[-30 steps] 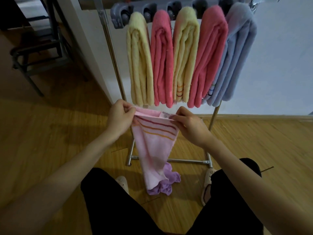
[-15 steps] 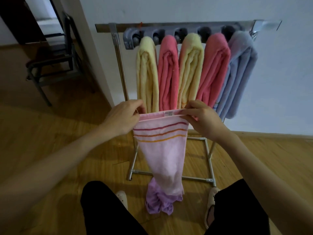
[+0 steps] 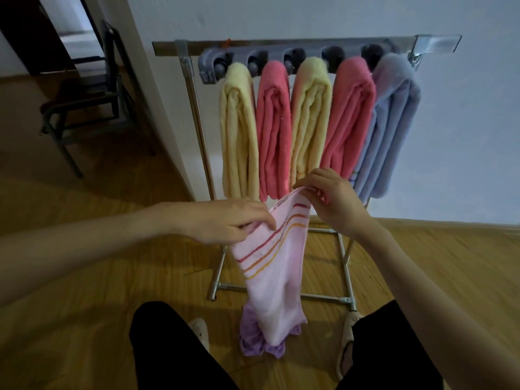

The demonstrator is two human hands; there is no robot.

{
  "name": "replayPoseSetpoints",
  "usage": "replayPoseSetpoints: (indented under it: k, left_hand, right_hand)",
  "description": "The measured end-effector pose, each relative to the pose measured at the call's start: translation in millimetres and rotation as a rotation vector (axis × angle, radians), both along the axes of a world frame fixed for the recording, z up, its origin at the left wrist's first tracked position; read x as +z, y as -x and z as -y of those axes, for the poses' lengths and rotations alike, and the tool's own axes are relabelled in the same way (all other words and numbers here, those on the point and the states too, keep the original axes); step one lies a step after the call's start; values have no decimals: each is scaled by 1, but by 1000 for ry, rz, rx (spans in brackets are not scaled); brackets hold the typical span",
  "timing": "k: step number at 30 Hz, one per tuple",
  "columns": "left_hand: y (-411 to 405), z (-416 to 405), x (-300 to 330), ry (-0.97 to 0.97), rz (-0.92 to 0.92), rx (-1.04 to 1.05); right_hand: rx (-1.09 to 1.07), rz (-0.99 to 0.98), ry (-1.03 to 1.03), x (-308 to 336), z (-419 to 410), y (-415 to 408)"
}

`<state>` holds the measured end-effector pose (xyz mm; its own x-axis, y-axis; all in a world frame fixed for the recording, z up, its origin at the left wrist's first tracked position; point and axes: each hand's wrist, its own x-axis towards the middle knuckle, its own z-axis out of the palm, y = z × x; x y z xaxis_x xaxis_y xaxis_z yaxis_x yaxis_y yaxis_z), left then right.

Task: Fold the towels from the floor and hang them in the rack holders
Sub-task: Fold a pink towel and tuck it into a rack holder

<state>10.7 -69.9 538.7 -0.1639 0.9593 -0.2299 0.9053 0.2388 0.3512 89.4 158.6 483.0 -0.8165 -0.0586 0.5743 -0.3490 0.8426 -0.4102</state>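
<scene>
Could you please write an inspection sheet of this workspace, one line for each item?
Surface: wooden floor.
Job's things: pale pink striped towel held up; purple towel on floor; five folded towels hanging on the rack.
Clutter: nothing seen.
Grippers: left hand and right hand each pinch the striped towel's top edge.
Cables: nothing seen.
Surroundings: white wall; dark chair at the left.

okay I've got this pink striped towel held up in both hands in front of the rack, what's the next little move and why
Probably bring the right hand across to the left hand, folding the pink striped towel lengthwise. Each hand pinches a top corner and the towel hangs open and slanted, far wider than the narrow folded towels on the rack holder. All five slots look taken, so where it hangs is unclear.
</scene>
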Motion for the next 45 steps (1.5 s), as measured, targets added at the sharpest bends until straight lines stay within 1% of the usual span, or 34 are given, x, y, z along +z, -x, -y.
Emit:
replayPoseSetpoints:
  k: [4,6,8,11,13,15,18,22,26,31,35,39,42,45]
  left_hand:
    - [-4,-2,5,101,-110,-136]
    - [-4,-5,6,29,-218,-246]
    - [-5,-9,6,-46,-371,-342]
    - [-8,-13,5,-198,-620,-408]
    - [-9,-15,1,-296,-716,-417]
    - [-9,-17,-3,-330,-762,-477]
    - [-8,-19,-7,-340,-757,-504]
    - [-5,-18,-10,-419,-769,-340]
    - [-2,-22,-8,-522,-724,-170]
    - [0,-27,-12,-599,-689,-92]
    - [0,-28,-13,-665,-672,-14]
    - [-1,-31,-13,-714,-671,51]
    - [-2,-34,-12,-724,-681,91]
    - [-3,-36,-9,-738,-685,128]
  right_hand:
    - [23,24,-54,1,5,0]
    - [36,26,-55,1,8,0]
    - [39,28,-41,1,9,1]
    - [23,33,30,0,6,1]
    - [12,48,69,0,4,0]
    - [10,62,95,1,4,0]
    - [-4,63,166,0,5,-2]
    - [-24,109,284,-2,4,-6]
    - [26,164,407,-1,7,-7]
    - [84,165,588,2,9,-9]
    - [128,163,681,4,8,-13]
    - [178,130,754,8,9,-15]
    - [219,92,744,11,12,-15]
    - [230,97,731,13,15,-13]
